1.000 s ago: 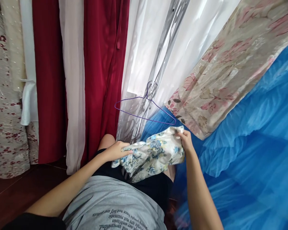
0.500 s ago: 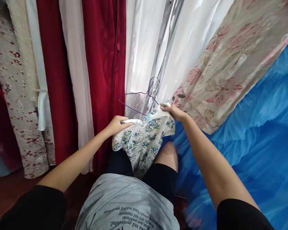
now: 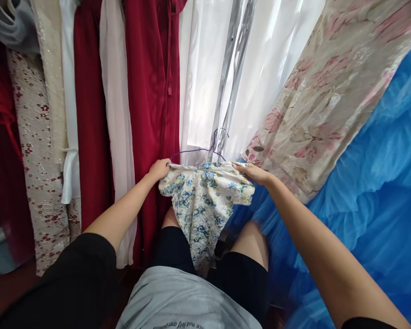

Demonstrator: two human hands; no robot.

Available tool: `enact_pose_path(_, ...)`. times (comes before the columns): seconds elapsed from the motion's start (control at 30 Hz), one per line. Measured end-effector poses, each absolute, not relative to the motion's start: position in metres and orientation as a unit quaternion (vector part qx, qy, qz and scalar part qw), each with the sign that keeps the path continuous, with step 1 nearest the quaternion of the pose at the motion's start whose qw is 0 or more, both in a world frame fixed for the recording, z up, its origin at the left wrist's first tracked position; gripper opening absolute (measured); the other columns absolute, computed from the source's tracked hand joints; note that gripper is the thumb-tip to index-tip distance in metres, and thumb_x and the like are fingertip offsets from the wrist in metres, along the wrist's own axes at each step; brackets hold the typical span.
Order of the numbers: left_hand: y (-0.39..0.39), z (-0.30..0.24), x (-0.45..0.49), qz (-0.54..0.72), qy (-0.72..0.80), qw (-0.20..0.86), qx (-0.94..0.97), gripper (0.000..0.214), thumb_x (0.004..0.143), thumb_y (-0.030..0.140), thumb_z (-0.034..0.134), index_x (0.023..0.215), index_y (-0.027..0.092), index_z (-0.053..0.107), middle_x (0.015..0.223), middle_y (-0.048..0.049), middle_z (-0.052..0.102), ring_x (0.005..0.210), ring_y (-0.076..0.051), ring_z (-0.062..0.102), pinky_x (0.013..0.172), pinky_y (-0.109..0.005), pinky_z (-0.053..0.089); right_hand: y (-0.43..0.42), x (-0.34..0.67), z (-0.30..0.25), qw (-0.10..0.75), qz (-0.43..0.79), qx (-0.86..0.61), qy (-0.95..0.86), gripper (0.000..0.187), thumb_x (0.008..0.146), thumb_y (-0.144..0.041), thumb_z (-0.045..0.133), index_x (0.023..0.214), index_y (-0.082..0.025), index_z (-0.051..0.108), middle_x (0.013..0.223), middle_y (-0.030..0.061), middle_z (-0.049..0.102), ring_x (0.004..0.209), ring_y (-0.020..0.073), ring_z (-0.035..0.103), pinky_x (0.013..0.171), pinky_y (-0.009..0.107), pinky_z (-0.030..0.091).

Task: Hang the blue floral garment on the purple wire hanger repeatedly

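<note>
In front of the metal rack post [image 3: 231, 77], the blue-flowered top [image 3: 203, 196] has come up from the person's lap and now spreads across the purple wire hanger [image 3: 195, 150], the left hand [image 3: 159, 169] curled closed on one shoulder and the right hand [image 3: 251, 172] pinching the other.

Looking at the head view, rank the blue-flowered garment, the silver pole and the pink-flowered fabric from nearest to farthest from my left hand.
1. blue-flowered garment: gripped at its top corner by the left hand.
2. silver pole: up and to the right, at centre.
3. pink-flowered fabric: farthest, hanging on the right.
</note>
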State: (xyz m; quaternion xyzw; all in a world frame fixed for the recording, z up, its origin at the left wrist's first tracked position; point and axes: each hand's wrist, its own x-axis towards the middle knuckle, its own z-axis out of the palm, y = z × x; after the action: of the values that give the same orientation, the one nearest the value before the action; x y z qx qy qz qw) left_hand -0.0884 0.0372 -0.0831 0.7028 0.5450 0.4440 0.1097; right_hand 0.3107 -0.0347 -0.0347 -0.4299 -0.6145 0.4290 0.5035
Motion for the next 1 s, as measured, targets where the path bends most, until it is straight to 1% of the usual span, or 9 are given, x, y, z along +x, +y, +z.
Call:
enact_pose_path(0.1,0.052,-0.064,-0.078,0.485,0.559,0.108,0.664,0.018,0.073,0.011,0.064,0.087,0.022,0.066,0.102,-0.0088,0.069,0.111,-0.03,0.057,0.098,-0.038,0.04,-0.038,0.313,-0.031,0.415,0.494,-0.437,-0.627,0.028,0.071,-0.038,0.087,0.082,-0.016,0.074,0.072,0.004,0.075,0.063,0.0184,0.067,0.057,0.026,0.053)
enact_pose_path(0.17,0.06,-0.051,-0.068,0.502,0.553,0.123,0.654,0.025,0.073,0.008,0.062,0.093,0.022,0.065,0.109,-0.01,0.068,0.114,-0.03,0.057,0.1,-0.039,0.04,-0.04,0.314,-0.028,0.409,0.514,-0.438,-0.613,0.025,0.078,-0.039,0.081,0.089,-0.017,0.074,0.074,0.005,0.077,0.062,0.0202,0.068,0.059,0.029,0.055)
enact_pose_path(0.37,0.064,-0.02,-0.041,0.491,0.503,0.248,0.666,0.036,0.074,0.008,0.057,0.109,0.018,0.061,0.078,-0.0034,0.068,0.071,-0.019,0.063,0.071,-0.031,0.05,-0.048,0.317,-0.027,0.408,0.578,-0.431,-0.56,0.021,0.088,-0.037,0.067,0.095,-0.019,0.074,0.077,0.0063,0.078,0.063,0.0232,0.071,0.061,0.031,0.058)
enact_pose_path(0.5,0.051,-0.014,-0.048,0.497,0.506,0.263,0.654,0.025,0.062,0.009,0.066,0.086,0.016,0.06,0.054,0.004,0.052,0.049,-0.013,0.046,0.052,-0.023,0.037,-0.053,0.34,-0.038,0.403,0.56,-0.453,-0.565,0.026,0.088,-0.042,0.07,0.094,-0.017,0.075,0.082,0.0092,0.079,0.069,0.0238,0.073,0.064,0.032,0.06)
enact_pose_path(0.63,0.039,-0.013,-0.047,0.498,0.476,0.272,0.672,0.014,0.06,0.018,0.068,0.06,0.017,0.054,0.046,0.0044,0.043,0.045,-0.01,0.036,0.047,-0.023,0.026,-0.057,0.358,-0.041,0.403,0.519,-0.479,-0.583,0.024,0.08,-0.035,0.078,0.085,-0.013,0.075,0.08,0.0134,0.079,0.067,0.0241,0.073,0.063,0.032,0.06)
enact_pose_path(0.77,0.03,-0.007,-0.03,0.514,0.407,0.285,0.7,0.032,0.077,0.045,0.06,0.065,0.016,0.061,0.056,-0.0002,0.053,0.053,-0.014,0.046,0.053,-0.025,0.035,-0.06,0.347,-0.014,0.527,0.474,-0.46,-0.534,0.016,0.079,-0.028,0.073,0.086,-0.014,0.074,0.067,0.0088,0.076,0.06,0.0233,0.071,0.061,0.032,0.059)
enact_pose_path(0.87,0.022,-0.004,-0.025,0.52,0.356,0.186,0.754,0.038,0.079,0.053,0.062,0.07,0.016,0.064,0.064,-0.0002,0.057,0.064,-0.015,0.051,0.06,-0.025,0.036,-0.07,0.327,0.015,0.571,0.454,-0.442,-0.522,0.021,0.082,-0.035,0.069,0.089,-0.016,0.072,0.065,0.0064,0.075,0.062,0.0244,0.071,0.064,0.034,0.06)
enact_pose_path(0.93,0.019,-0.006,-0.028,0.532,0.366,0.082,0.759,0.038,0.078,0.05,0.069,0.064,0.016,0.061,0.059,0.0021,0.049,0.063,-0.014,0.047,0.059,-0.025,0.031,-0.086,0.311,0.029,0.54,0.464,-0.405,-0.574,0.029,0.085,-0.044,0.066,0.092,-0.016,0.072,0.07,0.0064,0.076,0.068,0.0251,0.073,0.067,0.035,0.06)
enact_pose_path(1.0,0.019,-0.01,-0.032,0.578,0.404,0.062,0.706,0.048,0.081,0.052,0.067,0.052,0.019,0.049,0.05,0.0035,0.035,0.057,-0.013,0.039,0.056,-0.027,0.025,-0.107,0.294,0.037,0.443,0.492,-0.344,-0.666,0.038,0.088,-0.052,0.064,0.098,-0.017,0.072,0.081,0.0071,0.078,0.08,0.0255,0.074,0.074,0.036,0.06)
